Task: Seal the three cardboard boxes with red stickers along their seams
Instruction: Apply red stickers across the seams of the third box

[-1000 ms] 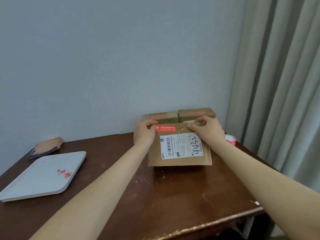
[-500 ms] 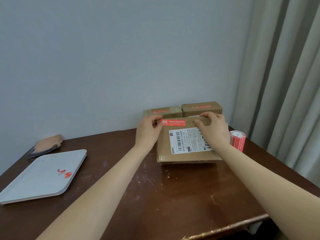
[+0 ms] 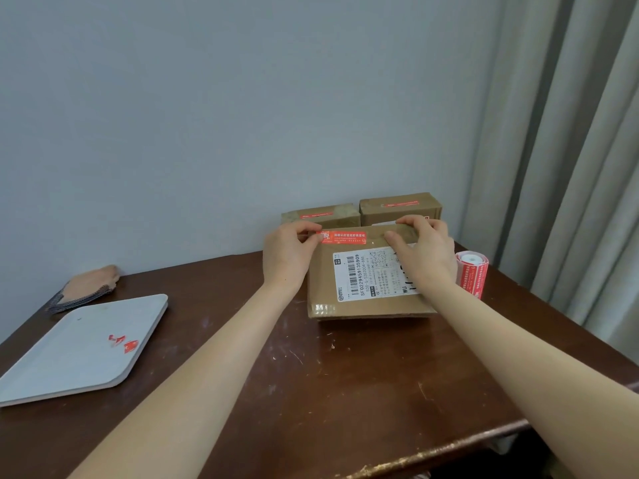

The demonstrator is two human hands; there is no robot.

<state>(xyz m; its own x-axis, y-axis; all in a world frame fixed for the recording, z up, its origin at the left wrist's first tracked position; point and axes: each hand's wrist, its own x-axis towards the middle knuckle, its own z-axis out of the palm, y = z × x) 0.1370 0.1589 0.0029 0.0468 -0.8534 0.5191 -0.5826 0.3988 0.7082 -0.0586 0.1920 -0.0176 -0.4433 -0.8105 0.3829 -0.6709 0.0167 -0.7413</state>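
L hand (image 3: 288, 254): thumb and fingertips are curled in a pinch on the left end of the red sticker (image 3: 344, 237), at the far-left corner of the near box (image 3: 366, 307). R hand (image 3: 427, 252): fingers are hooked over the box's far edge w/ the thumb laid on top, so the box is gripped and steadied.

The sticker is seen lying along the far top edge, approx. from the left corner to mid-width. Whether it is fully stuck down can't be told. A white shipping label (image 3: 370, 274) is carried on the box top, partly hidden by the R wrist.

Behind the near box, two more are set by the wall: rear-left box (image 3: 325, 216) and rear-right box (image 3: 401, 207), each w/ a red strip already on top. So 2 of 3 are judged done, and the step in hand is sealing no. 3, prob. near its end.

Next move, as judged: the sticker is to be smoothed from the pinched end toward the right and pressed firm over the seam, w/ the box braced so it isn't shoved into the rear pair. If seam is left bare on the right, another piece would be needed from the sticker roll (image 3: 472, 273), stood just right of the box.

Further out on the table (image 3: 311, 392), a grey tray (image 3: 52, 375) w/ red scraps (image 3: 122, 342) is seen at left.
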